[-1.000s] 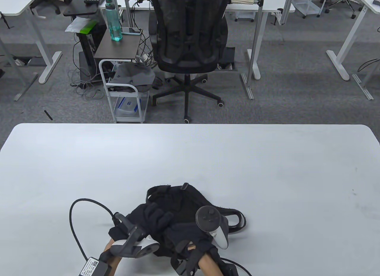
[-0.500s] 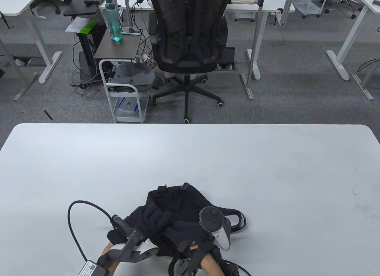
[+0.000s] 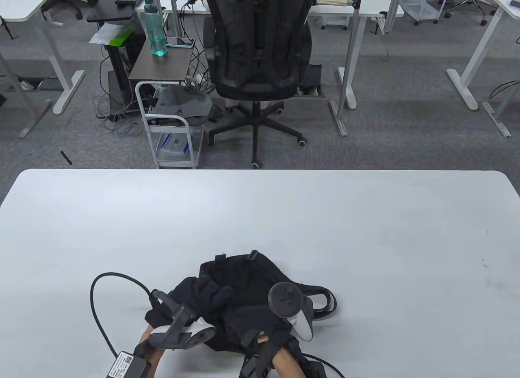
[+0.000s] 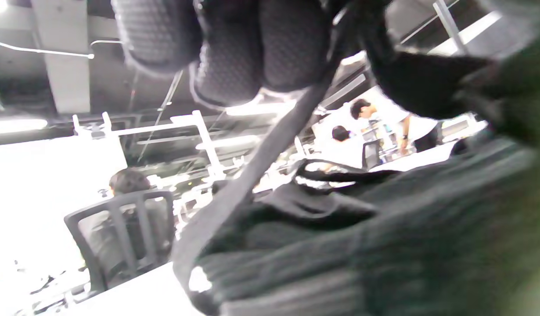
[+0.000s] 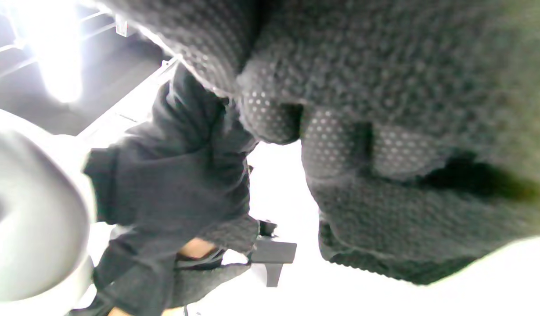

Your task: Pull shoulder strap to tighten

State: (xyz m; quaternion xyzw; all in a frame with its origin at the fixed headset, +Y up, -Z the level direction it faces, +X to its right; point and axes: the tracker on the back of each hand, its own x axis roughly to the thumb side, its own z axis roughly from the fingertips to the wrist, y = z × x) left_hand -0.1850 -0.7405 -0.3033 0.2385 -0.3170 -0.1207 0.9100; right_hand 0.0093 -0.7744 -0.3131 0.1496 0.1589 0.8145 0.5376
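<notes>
A black bag lies crumpled on the white table near its front edge, with a strap loop sticking out to the right. My left hand lies on the bag's left part. In the left wrist view its curled fingers grip a grey shoulder strap, which runs taut down to the bag. My right hand sits on the bag's near side. Its fingers are curled tightly into the dark fabric, and what lies inside them is hidden.
A black cable loops over the table left of my left hand. Beyond the table's far edge stand an office chair and a small white cart. Other desks and people show far off in the left wrist view.
My left hand has shifted slightly left and toward me on the bag, and the strap end at the bag's top left has moved a little. My right hand stays about in place.
</notes>
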